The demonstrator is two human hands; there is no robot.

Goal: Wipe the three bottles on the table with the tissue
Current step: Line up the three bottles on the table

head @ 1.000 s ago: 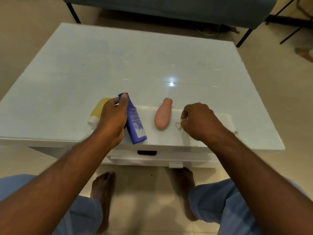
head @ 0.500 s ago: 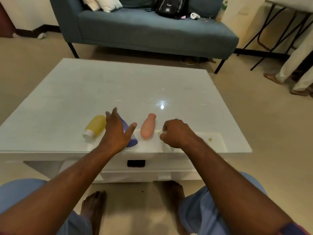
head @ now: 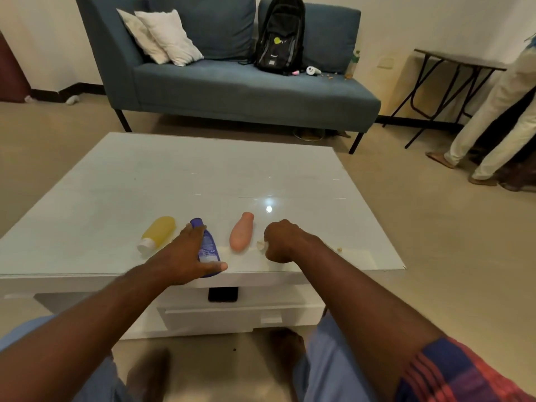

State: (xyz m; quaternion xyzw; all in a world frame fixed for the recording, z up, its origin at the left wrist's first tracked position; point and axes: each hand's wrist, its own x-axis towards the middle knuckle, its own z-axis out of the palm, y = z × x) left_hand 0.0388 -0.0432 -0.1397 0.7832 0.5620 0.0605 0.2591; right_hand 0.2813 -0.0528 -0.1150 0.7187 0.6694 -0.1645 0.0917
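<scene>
The left hand (head: 185,256) lies flat with spread fingers on the blue bottle (head: 207,248); to the bottle's right, the right hand (head: 285,242) is a closed fist.

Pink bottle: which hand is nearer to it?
Right. The right hand, fisted on the tissue, sits just right of the pink bottle; the left hand lies on the blue bottle.

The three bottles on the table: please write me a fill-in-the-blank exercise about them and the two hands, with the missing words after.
1. The left hand rests on the ___ bottle.
2. The tissue is in the ___ hand.
3. The pink bottle lies between the blue bottle and the ___ hand.
4. The yellow bottle has a ___ cap.

Missing words: blue; right; right; white
</scene>
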